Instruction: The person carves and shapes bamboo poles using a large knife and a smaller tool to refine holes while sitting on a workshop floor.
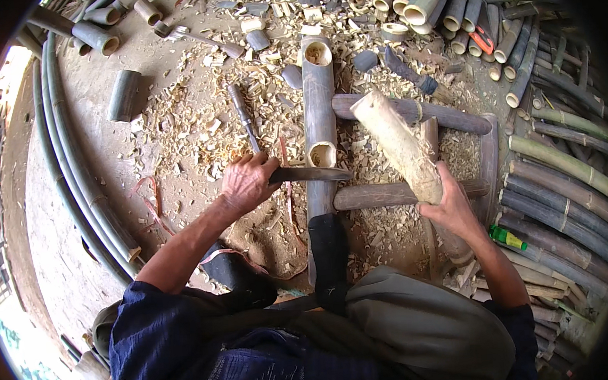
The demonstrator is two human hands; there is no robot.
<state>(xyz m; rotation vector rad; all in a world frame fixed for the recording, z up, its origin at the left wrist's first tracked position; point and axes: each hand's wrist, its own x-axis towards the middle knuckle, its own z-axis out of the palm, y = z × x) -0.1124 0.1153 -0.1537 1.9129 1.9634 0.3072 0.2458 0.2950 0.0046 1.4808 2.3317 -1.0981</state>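
My left hand [250,183] is closed around a dark, flat-bladed tool [313,174]. Its blade reaches across a bamboo pole [318,102], just below a cut hole [323,154]; whether it touches the pole I cannot tell. A second hole [318,53] is cut at the pole's far end. In my right hand [451,205] is a thick, pale wooden club [395,139], gripped at its near end and tilted above the frame. Two bamboo crossbars [445,112] join the pole to another bamboo piece [490,158] at the right. My dark-covered foot [330,258] rests at the pole's near end.
Wood shavings [196,127] cover the ground, with a long-handled chisel [244,117] among them. Stacked bamboo [560,174] lines the right side, with a green bottle [507,237] beside it. Long bamboo poles [76,169] curve along the left, near a short bamboo section [124,95].
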